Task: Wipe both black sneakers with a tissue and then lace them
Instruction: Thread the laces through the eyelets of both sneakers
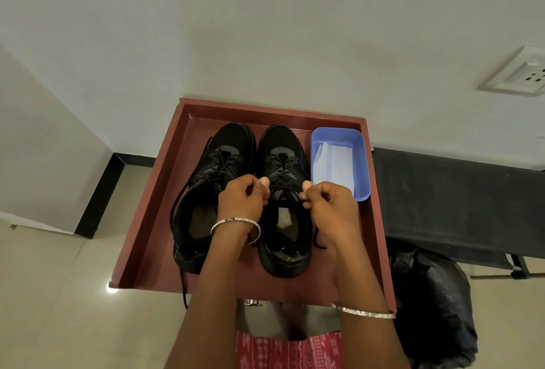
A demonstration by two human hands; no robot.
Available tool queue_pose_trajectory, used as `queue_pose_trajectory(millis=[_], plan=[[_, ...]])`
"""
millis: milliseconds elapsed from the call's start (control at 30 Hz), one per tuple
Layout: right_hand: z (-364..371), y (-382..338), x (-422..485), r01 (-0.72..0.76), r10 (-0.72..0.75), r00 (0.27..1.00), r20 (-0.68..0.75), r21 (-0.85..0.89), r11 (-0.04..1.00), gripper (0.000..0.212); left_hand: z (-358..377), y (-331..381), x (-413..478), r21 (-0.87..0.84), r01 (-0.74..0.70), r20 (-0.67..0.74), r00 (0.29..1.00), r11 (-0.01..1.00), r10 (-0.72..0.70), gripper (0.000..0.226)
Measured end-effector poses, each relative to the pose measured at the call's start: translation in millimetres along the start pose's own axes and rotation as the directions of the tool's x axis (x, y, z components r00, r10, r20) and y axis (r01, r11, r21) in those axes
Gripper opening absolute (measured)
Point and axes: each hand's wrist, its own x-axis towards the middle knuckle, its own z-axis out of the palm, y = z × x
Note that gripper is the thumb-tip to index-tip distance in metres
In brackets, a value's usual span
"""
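Two black sneakers stand side by side, toes away from me, on a reddish-brown tray table. The left sneaker has loose laces, one end trailing over the table's near edge. Over the right sneaker, my left hand and my right hand each pinch a black lace end at the top eyelets, one on each side of the tongue. A white tissue lies in a blue plastic tub to the right of the shoes.
A white wall stands right behind the table, with a socket plate at upper right. A black bench and a black plastic bag are on the right. Tiled floor lies to the left.
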Motion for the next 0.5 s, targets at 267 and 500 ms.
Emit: queue_pose_trajectory(millis=[267,500], plan=[[8,-1,-5,-0.074,0.075,0.993,-0.094,0.008,0.997,0.028,14,3,-2,0.037,0.04,-0.161,0.986,0.998,-0.034,0.037],[-8,-26,-8,-0.164,0.033,0.974,0.225,0.595,0.787,0.033,2,14,1,-0.52,0.092,0.158,0.987,0.849,-0.01,0.05]])
